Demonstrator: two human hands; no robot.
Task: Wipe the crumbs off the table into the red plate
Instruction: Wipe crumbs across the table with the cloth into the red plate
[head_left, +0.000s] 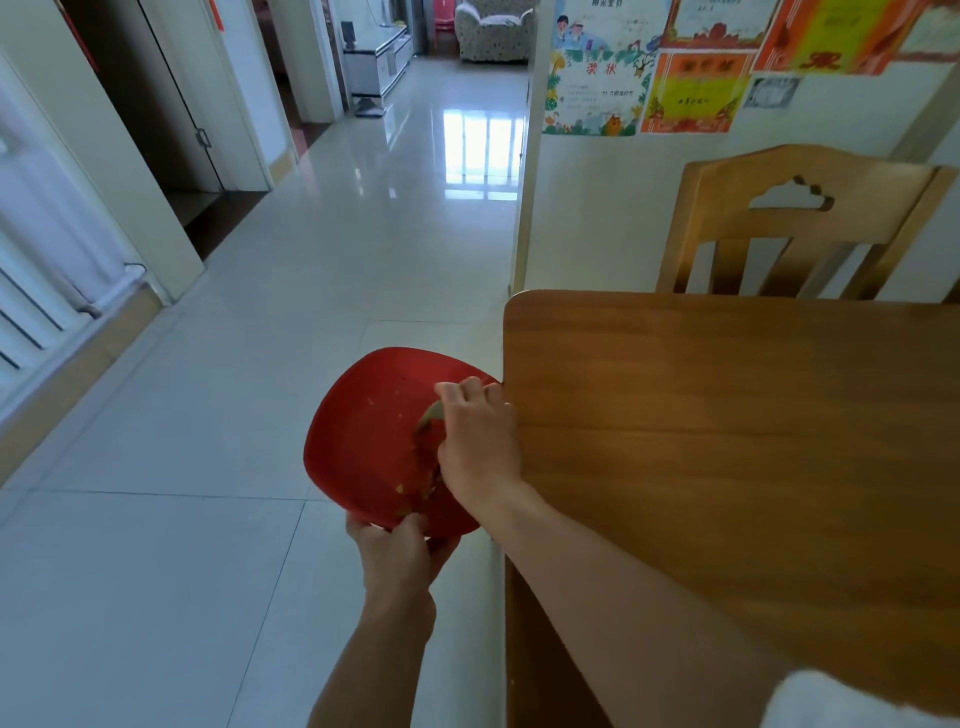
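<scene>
Your left hand (397, 545) grips the near rim of the red plate (363, 441), holding it tilted just off the left edge of the worktop (727, 441), out over the tiled floor (208, 519). Your right hand (478, 441) hangs over that edge with its fingers curled around a small greenish-brown cloth or wipe (434, 413); only a scrap of it shows, so I cannot tell exactly what it is.

Crumbs (415, 480) already lie in the plate, gathered below your right hand, with a few specks further in. The part of the worktop in view looks swept, so you seem close to finished. What may be left is knocking off anything clinging to the wipe and checking the worktop to the right, which the picture cuts off.
</scene>
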